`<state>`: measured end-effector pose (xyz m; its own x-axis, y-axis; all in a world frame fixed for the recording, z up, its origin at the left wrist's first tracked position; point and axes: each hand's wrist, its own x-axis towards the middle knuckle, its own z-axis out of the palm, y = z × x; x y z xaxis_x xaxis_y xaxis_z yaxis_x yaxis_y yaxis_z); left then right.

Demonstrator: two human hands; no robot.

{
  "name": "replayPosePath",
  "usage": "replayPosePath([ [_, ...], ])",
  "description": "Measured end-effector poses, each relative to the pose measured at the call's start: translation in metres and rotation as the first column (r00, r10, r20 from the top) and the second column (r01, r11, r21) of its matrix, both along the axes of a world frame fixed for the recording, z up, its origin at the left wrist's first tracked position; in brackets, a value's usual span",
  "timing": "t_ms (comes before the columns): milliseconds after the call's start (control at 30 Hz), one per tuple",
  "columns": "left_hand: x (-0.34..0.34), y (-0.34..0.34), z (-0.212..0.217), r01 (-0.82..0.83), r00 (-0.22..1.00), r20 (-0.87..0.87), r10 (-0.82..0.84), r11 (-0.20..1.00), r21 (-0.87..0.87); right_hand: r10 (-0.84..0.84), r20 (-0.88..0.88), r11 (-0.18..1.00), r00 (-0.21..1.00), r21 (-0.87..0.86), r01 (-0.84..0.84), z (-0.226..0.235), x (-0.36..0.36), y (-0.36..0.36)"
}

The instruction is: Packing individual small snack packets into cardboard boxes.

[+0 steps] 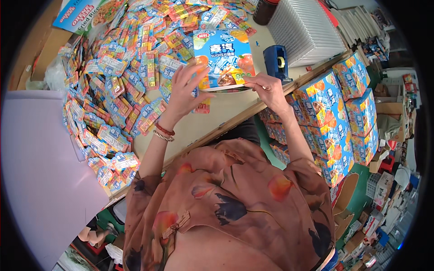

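Observation:
A blue and yellow printed candy box (230,54) with fruit pictures stands at the table's near edge, its printed side facing me. My right hand (266,90) has thumb and fingers pinched on its lower right corner. At the box's left side, my left hand (184,89) is open, the fingers spread and curved, with nothing seen in it. Around and beyond the left hand lies a big heap of colourful candy packs (140,67), flat cards with rows of small coloured pieces. Whatever is inside the box is hidden.
A blue tape dispenser (275,63) sits right of the box. Behind it are a stack of white sheets (303,36) and a dark cup (264,11). Stacked printed boxes (325,122) stand beyond the wooden table edge (253,110). A pale lilac panel (40,158) is at left.

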<state>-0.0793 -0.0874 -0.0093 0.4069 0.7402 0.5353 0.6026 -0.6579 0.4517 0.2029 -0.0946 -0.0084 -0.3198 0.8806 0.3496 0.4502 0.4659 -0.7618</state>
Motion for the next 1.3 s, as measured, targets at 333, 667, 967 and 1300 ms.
replayPosePath([
  [333, 0.011, 0.024, -0.026, 0.357, 0.881, -0.346, -0.323, 0.933, 0.038, -0.269, 0.154, 0.912, 0.951, 0.359, 0.2, -0.029, -0.02, -0.016],
  [667, 0.012, 0.025, -0.03, 0.342, 0.896, -0.335, -0.291, 0.934, 0.104, -0.297, 0.276, 0.895, 0.914, 0.413, 0.166, -0.039, -0.022, -0.022],
  [967, 0.023, 0.019, -0.04, 0.249, 0.962, -0.172, -0.214, 0.943, 0.22, -0.258, 0.138, 0.826, 0.956, 0.545, 0.144, -0.064, -0.028, -0.015],
  [1300, 0.027, 0.011, -0.037, 0.185, 0.978, -0.137, -0.157, 0.958, 0.219, -0.804, 0.204, 0.556, 0.558, -0.072, 0.828, -0.032, 0.07, 0.002],
])
